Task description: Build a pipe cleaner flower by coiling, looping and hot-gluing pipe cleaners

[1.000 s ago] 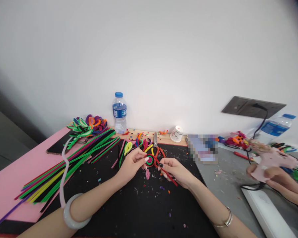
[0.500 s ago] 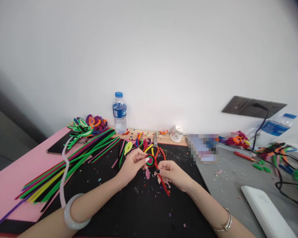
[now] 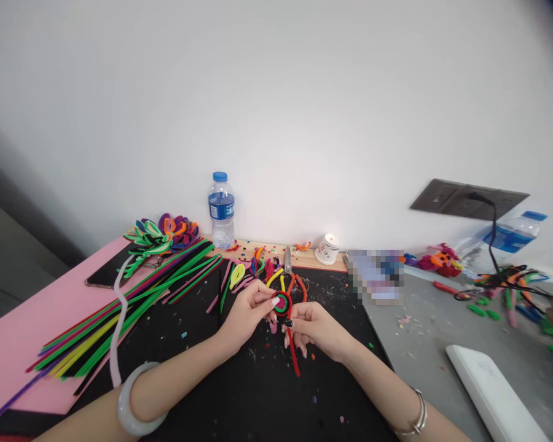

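Okay, so the little coil (image 3: 282, 303) is pinched in the left hand (image 3: 253, 310) above the black mat (image 3: 230, 393), pink middle and green ring already wound, red round the rim. The right hand (image 3: 320, 331) grips the red stem (image 3: 295, 362), its tail not wound in yet, I'd say. Coil's roundish, flat face towards its maker; the tail's long axis runs down towards them, leaning slightly right.

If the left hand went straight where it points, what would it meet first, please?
Past the multicoloured fuzzy coil it pinches, the left hand might meet slim orange tool handles; depth is unclear.
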The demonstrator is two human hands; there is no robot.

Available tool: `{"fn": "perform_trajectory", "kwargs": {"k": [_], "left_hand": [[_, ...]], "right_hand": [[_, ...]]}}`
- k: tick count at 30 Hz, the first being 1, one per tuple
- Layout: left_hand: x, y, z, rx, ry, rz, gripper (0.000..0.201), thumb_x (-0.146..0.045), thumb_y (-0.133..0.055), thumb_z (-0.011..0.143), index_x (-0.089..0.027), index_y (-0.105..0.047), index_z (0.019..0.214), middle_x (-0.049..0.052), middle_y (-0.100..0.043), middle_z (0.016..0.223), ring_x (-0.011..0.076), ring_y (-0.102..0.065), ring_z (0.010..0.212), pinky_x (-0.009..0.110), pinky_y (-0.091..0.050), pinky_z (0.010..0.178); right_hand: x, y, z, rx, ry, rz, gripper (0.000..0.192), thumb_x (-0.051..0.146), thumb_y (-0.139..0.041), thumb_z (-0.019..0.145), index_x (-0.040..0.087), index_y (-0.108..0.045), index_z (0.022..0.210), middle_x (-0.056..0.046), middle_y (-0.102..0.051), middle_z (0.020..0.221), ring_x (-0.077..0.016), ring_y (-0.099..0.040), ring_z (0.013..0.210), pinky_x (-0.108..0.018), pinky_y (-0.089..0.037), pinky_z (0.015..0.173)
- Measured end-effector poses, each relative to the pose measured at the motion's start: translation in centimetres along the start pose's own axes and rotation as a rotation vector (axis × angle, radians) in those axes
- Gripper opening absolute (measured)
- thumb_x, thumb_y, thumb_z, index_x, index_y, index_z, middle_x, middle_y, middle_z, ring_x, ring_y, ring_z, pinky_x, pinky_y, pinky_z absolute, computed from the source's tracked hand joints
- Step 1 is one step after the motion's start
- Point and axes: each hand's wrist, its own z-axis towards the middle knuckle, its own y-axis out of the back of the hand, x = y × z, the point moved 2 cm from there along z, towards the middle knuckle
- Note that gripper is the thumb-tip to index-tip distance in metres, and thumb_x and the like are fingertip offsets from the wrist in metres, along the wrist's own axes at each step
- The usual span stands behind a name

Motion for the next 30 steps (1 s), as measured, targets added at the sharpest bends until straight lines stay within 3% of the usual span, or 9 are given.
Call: {"fn": "perform_trajectory", "kwargs": {"k": [9,30], "left_hand": [[0.47,-0.16,-0.24,0.035,-0.033,-0.006,0.020,-0.025,-0.065,0.076,-0.017,-0.046,0.077,-0.005,-0.060,0.058,0.0087,-0.055,0.047,0.021,-0.046,0.049],[0.11,-0.49,-0.39,0.051,-0.007,-0.006,0.022,-0.026,-0.065,0.075,-0.017,-0.045,0.075,-0.004,-0.060,0.061,0.0084,-0.055,0.049,0.021,-0.045,0.050]], "right_hand": [[-0.56,-0.11,0.07,-0.013,-0.035,0.041,0.032,0.038,-0.071,0.068,0.009,-0.061,0.078,-0.008,-0.068,0.069,-0.0117,-0.063,0.051,-0.020,-0.050,0.049],[-0.21,-0.23,0.03,-0.009,-0.047,0.013,0.038,0.042,-0.073,0.065,0.010,-0.062,0.082,-0.002,-0.064,0.059,-0.0115,-0.061,0.047,-0.021,-0.049,0.048]]}}
